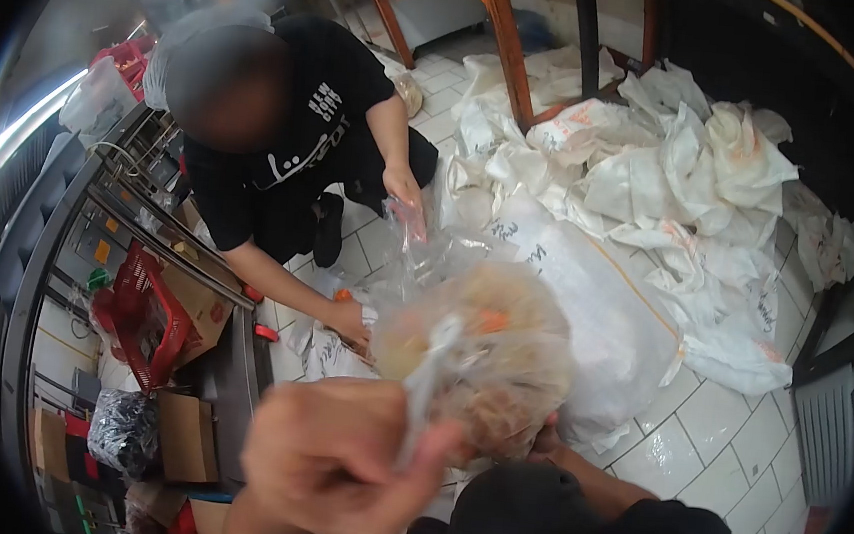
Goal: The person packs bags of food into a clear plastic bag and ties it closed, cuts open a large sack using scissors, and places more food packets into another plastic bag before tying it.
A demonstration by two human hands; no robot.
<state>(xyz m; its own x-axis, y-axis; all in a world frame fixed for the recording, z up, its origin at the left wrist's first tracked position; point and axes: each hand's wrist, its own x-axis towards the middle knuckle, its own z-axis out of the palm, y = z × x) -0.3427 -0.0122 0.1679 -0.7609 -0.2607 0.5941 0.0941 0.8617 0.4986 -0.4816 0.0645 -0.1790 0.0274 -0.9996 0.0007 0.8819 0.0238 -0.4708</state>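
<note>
Tiled floor point(708, 450) runs beneath a sprawling heap of white sacks point(645, 174) at far right. A co-worker point(291, 141) in a black shirt leans in from the far left, one hand at some clear plastic point(433, 252). One full white sack point(604, 316) lies right of centre, with a red crate point(151, 331) at left. Near centre is the clear plastic bag point(490, 352) (its contents pale and brownish, with a bit of orange). The left hand point(337, 451) is closed around its gathered end; the right hand point(548, 439) touches its near right underside, fingers mostly hidden, so their spread cannot be told.
</note>
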